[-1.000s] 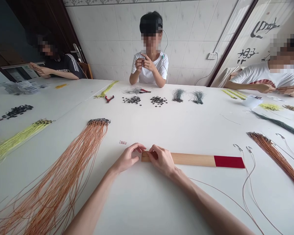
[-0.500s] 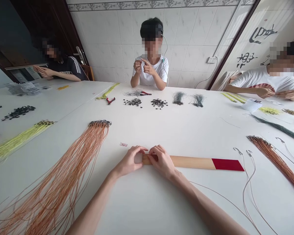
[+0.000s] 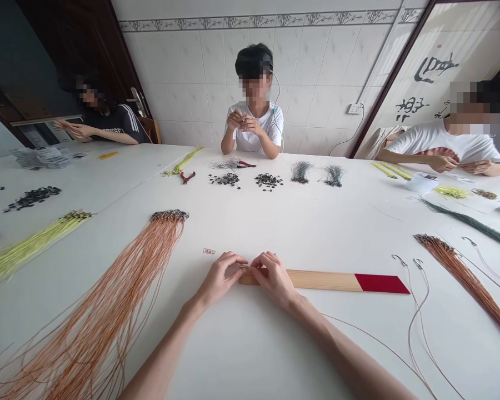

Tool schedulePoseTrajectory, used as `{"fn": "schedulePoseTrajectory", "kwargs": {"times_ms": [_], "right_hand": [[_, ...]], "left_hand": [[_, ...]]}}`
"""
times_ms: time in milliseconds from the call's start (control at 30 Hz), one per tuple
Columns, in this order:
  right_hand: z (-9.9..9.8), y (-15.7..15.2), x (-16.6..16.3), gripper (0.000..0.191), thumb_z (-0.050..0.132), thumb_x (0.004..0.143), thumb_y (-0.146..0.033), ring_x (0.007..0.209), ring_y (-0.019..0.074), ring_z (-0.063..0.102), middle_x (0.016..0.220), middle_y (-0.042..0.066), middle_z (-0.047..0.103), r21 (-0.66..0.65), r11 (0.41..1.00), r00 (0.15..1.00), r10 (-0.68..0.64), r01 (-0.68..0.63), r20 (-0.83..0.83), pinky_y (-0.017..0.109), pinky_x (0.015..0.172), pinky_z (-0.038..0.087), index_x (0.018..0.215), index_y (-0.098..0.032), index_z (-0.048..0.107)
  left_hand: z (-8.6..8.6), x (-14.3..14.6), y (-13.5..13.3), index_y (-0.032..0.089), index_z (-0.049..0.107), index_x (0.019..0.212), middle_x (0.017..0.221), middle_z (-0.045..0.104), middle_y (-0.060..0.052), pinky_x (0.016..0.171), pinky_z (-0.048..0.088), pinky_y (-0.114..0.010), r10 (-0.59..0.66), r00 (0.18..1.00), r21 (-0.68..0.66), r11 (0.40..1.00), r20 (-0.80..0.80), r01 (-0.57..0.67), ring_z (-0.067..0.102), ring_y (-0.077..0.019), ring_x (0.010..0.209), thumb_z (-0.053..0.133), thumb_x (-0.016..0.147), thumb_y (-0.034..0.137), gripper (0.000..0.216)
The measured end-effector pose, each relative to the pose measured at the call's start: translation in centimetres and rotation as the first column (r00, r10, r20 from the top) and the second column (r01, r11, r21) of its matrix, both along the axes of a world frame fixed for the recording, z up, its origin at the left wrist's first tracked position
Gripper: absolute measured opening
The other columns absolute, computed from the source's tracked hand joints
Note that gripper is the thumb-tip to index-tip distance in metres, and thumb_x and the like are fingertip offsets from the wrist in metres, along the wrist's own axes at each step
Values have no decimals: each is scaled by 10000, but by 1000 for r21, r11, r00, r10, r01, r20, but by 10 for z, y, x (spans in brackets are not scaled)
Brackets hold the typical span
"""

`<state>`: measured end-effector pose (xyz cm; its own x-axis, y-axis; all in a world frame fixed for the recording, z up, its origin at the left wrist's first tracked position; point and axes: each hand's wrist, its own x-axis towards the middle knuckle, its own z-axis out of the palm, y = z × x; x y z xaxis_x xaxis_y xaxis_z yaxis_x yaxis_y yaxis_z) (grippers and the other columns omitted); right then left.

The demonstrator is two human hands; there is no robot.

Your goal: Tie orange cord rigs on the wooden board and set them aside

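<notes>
head view: your left hand (image 3: 220, 276) and right hand (image 3: 273, 276) sit close together, both curled, fingertips pinched at the near end of a wooden strip (image 3: 316, 281) with a red end; whatever they grip there is too thin to tell. the strip's long axis runs from 9 to 3 o'clock, red end toward 3, and your right hand is the nearer, resting over it. a bundle of orange coated wires (image 3: 166, 233) fans out at 10 o'clock, a second bundle (image 3: 462, 278) lies at 3 o'clock, with loose hooked wires (image 3: 409, 333) beside it
</notes>
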<state>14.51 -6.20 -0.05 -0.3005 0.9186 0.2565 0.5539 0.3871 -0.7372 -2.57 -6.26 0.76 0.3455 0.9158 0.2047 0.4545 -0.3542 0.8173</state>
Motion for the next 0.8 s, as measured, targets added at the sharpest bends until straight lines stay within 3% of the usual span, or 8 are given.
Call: {"fn": "schedulePoseTrajectory", "kwargs": {"times_ms": [167, 333, 467, 600, 700, 800], "right_hand": [[7, -1, -1, 159, 424, 842, -297, 643, 123, 434, 656, -6, 532, -188, 981, 992, 32, -54, -118, 263, 606, 377, 765, -200, 523], [29, -3, 2, 209, 427, 832, -329, 511, 80, 385, 538, -52, 454, -416, 884, 953, 93, -213, -289, 208, 491, 314, 942, -190, 538], [52, -10, 9, 211, 428, 818, -282, 482, 62, 354, 536, -45, 491, -449, 853, 963, 214, -266, -163, 192, 466, 281, 911, -181, 588], [74, -22, 18, 247, 418, 804, -246, 483, 65, 394, 556, -31, 536, -519, 759, 880, 475, -392, 30, 185, 455, 298, 905, -179, 633], [90, -35, 23, 285, 402, 805, -228, 519, 85, 462, 575, -24, 575, -562, 705, 785, 601, -433, 149, 190, 465, 322, 948, -197, 646], [99, -50, 27, 308, 368, 814, -182, 595, 124, 517, 517, -23, 571, -490, 737, 723, 636, -465, 270, 205, 488, 332, 891, -227, 663]], "left_hand": [[4, -1, 0, 188, 615, 751, 796, 617, -27, 746, 419, -290, 71, 997, 14, 997, 31, -72, 546, -168, 808, 487, 835, 251, 165], [21, -15, -1, 185, 672, 766, 791, 671, -36, 780, 438, -294, 91, 981, -236, 971, 172, -49, 585, -177, 817, 583, 771, 331, 171], [36, -35, -2, 176, 699, 704, 733, 681, -34, 783, 455, -308, 94, 965, -395, 919, 243, 10, 615, -182, 767, 677, 682, 309, 137], [44, -55, -4, 186, 709, 681, 637, 684, -26, 817, 441, -329, 37, 969, -445, 892, 243, 77, 620, -172, 714, 710, 652, 297, 116], [44, -69, -3, 186, 706, 632, 588, 672, -23, 733, 462, -309, 129, 926, -438, 898, 354, 43, 606, -155, 632, 749, 601, 285, 112], [43, -84, 1, 171, 697, 577, 563, 653, -22, 603, 466, -273, 284, 803, -416, 908, 523, -50, 577, -136, 554, 806, 498, 268, 165]]}}
